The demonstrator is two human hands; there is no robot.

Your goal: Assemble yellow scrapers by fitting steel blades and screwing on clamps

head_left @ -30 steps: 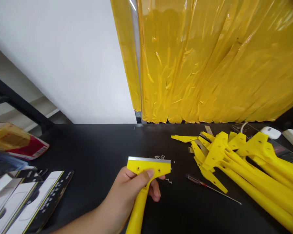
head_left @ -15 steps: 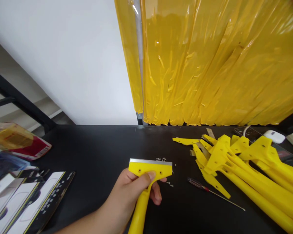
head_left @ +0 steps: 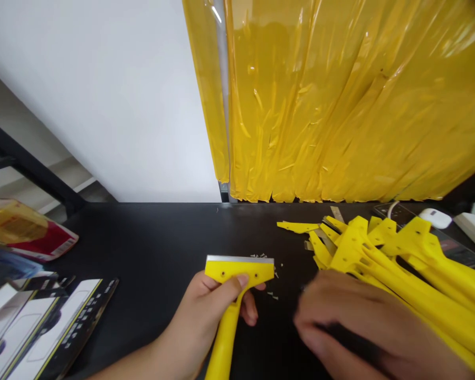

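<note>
My left hand is closed round a yellow scraper, thumb on the front just below its head. A thin metal blade shows along the head's upper edge, and two screw holes sit in the plastic face. Small silver screws lie on the black table behind and to the right of the scraper head. My right hand, blurred and with fingers curled downward, is over the table at the right where the screwdriver lay. The screwdriver is hidden, and I cannot make out whether the fingers hold it.
Yellow scraper handles and flat yellow plates are heaped at the right. Behind them lie a dark phone and a white earbud case. Printed cards and a red-yellow packet are at the left. Yellow film hangs behind.
My right hand has come into view from the lower right and now covers the screwdriver's place. My left hand keeps the scraper almost where it was. The view has shifted slightly.
</note>
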